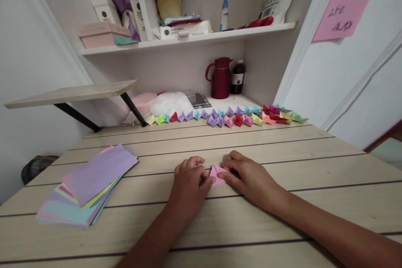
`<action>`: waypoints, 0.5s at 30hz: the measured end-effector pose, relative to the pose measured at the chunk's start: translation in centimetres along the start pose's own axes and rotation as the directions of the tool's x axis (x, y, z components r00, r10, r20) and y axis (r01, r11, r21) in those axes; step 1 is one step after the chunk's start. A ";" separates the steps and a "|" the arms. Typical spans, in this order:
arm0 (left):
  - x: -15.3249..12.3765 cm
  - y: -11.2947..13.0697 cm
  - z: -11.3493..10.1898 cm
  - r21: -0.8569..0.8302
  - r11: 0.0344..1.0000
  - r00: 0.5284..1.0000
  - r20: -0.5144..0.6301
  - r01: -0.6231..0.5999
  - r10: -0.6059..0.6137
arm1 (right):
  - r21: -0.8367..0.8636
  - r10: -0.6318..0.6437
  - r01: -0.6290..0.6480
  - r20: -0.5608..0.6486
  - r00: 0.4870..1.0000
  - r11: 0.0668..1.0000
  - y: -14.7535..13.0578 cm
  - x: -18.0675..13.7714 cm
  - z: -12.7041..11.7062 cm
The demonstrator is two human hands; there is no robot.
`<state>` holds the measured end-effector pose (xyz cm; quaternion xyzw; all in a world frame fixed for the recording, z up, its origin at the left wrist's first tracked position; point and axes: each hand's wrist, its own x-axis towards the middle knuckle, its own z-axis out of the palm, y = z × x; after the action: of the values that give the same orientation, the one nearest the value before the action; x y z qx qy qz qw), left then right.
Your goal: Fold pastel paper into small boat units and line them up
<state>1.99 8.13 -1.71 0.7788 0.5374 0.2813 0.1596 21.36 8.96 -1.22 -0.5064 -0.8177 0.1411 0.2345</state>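
A small folded pink paper (217,175) lies on the wooden table (282,217) between my two hands. My left hand (190,184) has its fingers curled, pressing on the paper's left edge. On the paper's right side my right hand (248,176) pinches it with bent fingers. Part of the paper is hidden under my fingers. A stack of coloured paper sheets (86,184), with a lilac one on top, lies to the left of my left hand.
Along the table's far edge runs a row of several small folded paper boats (232,117) in many colours. Behind them stand a dark red jug (220,77) and a dark bottle (238,76). A wooden shelf board (72,92) juts out at the left.
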 end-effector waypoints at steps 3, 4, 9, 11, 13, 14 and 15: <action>0.1 0.0 0.4 0.038 0.999 1.000 -0.021 0.003 -0.002 | -0.088 0.012 -0.015 -0.037 0.999 0.996 0.0 -0.1 0.1; 0.1 0.1 0.4 0.049 0.999 1.000 -0.024 0.000 0.001 | -0.118 0.015 -0.020 -0.046 0.999 0.993 0.0 0.0 0.2; 0.2 0.5 0.5 0.124 0.992 1.000 -0.023 0.005 -0.002 | -0.120 0.009 -0.018 -0.080 0.997 0.993 0.7 0.0 0.4; 0.2 0.7 0.4 0.149 0.989 1.000 -0.011 0.022 -0.021 | -0.010 -0.014 0.013 -0.082 0.997 1.000 1.0 0.0 0.3; 0.2 0.8 0.3 0.155 0.987 0.999 -0.017 0.039 -0.037 | 0.087 -0.056 0.062 -0.070 0.996 0.994 1.2 0.0 0.1; 0.2 0.8 0.3 0.152 0.988 0.999 -0.025 0.033 -0.030 | 0.104 -0.090 0.096 -0.061 0.994 0.990 1.3 0.0 0.0; 0.1 0.7 0.2 0.146 0.989 1.000 -0.028 0.011 -0.007 | 0.099 -0.131 0.136 -0.050 0.990 0.986 1.4 0.1 0.0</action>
<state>2.71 8.00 -1.43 0.7822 0.5621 0.2510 0.0961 22.39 9.63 -1.84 -0.4408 -0.8361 0.1557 0.2869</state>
